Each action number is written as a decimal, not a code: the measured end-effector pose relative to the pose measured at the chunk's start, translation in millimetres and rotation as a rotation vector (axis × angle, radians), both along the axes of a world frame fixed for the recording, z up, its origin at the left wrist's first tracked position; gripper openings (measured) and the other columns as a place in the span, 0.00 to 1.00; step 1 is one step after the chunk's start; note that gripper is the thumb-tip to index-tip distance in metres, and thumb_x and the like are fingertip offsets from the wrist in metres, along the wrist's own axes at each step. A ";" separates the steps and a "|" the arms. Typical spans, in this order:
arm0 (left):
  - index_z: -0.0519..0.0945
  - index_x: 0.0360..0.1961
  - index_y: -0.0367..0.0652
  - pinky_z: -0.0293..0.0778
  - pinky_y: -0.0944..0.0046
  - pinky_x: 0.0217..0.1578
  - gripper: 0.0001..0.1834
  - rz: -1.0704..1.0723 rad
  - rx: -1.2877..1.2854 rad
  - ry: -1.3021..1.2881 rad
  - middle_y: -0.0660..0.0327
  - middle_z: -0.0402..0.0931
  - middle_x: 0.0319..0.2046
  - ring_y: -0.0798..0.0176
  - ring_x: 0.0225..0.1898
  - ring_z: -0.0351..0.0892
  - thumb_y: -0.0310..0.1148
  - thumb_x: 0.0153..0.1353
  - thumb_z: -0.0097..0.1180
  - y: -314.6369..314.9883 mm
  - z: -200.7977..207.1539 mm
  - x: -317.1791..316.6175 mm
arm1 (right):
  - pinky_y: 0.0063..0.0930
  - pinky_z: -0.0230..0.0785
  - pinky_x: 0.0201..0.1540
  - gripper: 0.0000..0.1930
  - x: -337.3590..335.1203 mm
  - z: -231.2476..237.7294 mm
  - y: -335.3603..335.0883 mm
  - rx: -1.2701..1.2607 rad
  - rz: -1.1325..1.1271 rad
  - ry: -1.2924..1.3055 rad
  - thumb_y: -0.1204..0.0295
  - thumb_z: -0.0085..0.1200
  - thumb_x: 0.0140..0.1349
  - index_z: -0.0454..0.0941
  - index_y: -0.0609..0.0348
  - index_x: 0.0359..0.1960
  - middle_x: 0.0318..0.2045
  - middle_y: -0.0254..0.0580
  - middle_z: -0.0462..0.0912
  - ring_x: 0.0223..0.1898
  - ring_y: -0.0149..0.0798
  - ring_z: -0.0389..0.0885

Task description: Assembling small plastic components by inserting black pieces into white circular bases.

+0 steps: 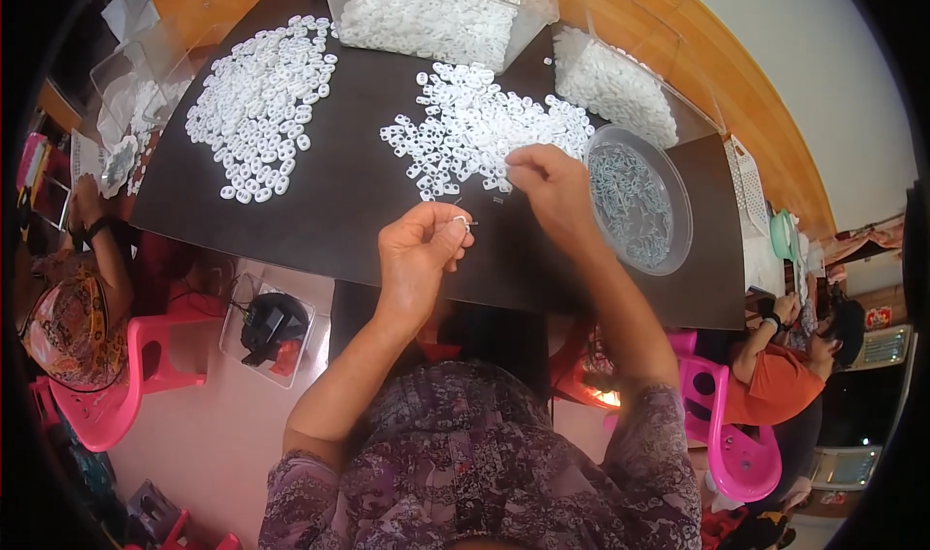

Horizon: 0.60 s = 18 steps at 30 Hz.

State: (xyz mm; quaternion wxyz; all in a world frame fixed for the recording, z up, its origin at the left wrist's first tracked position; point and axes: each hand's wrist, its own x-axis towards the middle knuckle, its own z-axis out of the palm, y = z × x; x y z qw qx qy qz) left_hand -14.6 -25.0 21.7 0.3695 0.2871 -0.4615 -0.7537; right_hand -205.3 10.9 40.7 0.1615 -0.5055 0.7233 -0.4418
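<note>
Worktop [349,201]: dark, square-cornered top filling the middle of the view, with a wooden floor beyond its far edge.
Far tub [528,22]: clear plastic tub at the far edge, heaped with small white plastic pieces.
Right tub [678,99]: second clear tub far right, also holding white pieces, just beyond the round bowl.
Left pile [262,99]: loose spread of white plastic rings lying on the worktop, far left, well apart from both hands.
Middle pile [475,128]: another spread of white rings in the centre, reaching up to the right hand.
Round bowl [637,199]: clear shallow bowl on the right, holding small grey metal pieces, just beside the right hand.
Left hand [418,250]: raised over the near edge of the worktop, fingers drawn together and pinched on a small white ring [460,222] at the fingertips.
Right hand [544,184]: resting at the near edge of the middle pile, fingers curled together over the rings; what they grip, if anything, cannot be told.
Small metal bits [496,199]: a few tiny pieces lying on the dark top between the two hands.
Other people: one seated on a pink chair [145,356] at the left, another in an orange top at the right.
</note>
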 end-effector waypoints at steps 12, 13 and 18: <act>0.78 0.34 0.33 0.66 0.76 0.23 0.06 -0.006 0.032 0.027 0.61 0.76 0.24 0.74 0.22 0.70 0.26 0.60 0.55 -3.2 -3.1 1.3 | 0.41 0.63 0.31 0.03 -0.2 -28.1 -35.5 -0.128 0.016 0.849 0.73 0.57 0.50 0.78 0.55 0.26 0.22 0.45 0.72 0.29 0.48 0.71; 0.78 0.34 0.33 0.66 0.76 0.23 0.06 -0.005 0.034 0.029 0.61 0.76 0.24 0.74 0.22 0.70 0.26 0.60 0.55 -3.2 -2.9 1.3 | 0.41 0.64 0.31 0.02 -3.4 -30.7 -36.9 -0.126 0.018 0.868 0.73 0.56 0.50 0.77 0.56 0.26 0.22 0.45 0.72 0.29 0.48 0.72; 0.78 0.34 0.33 0.66 0.76 0.22 0.06 0.029 0.059 0.063 0.61 0.77 0.24 0.75 0.22 0.70 0.26 0.60 0.55 -4.5 0.9 1.0 | 0.41 0.64 0.32 0.02 -5.3 -27.9 -33.1 -0.202 -0.007 0.755 0.75 0.55 0.51 0.77 0.59 0.25 0.22 0.45 0.74 0.29 0.49 0.72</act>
